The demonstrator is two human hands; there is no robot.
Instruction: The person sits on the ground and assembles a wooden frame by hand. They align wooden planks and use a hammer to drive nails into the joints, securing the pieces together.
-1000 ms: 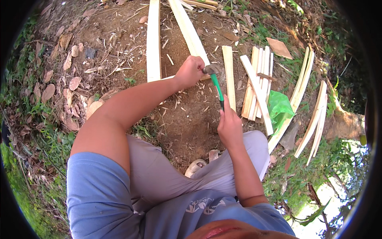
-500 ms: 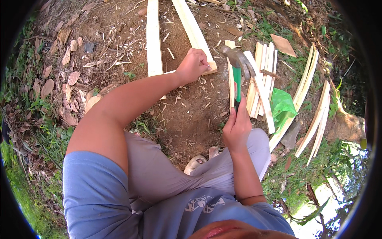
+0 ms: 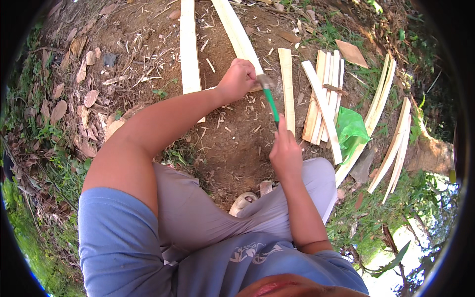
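Right hand [image 3: 286,153] closed round green-handled hammer [image 3: 269,99], handle running toward 12 o'clock, head at top. Left hand [image 3: 237,79] fisted on wooden slat [image 3: 240,37], touching hammer head from 10 o'clock. Left hand nearer slat.

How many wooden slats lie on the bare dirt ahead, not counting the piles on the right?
3: a long slat on the left, a slanted slat under the left hand, and a short slat beside the hammer.

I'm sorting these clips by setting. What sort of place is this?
Likely an outdoor yard or garden edge: bare dirt ground with dry leaves, grass, and split wooden slats lying about.
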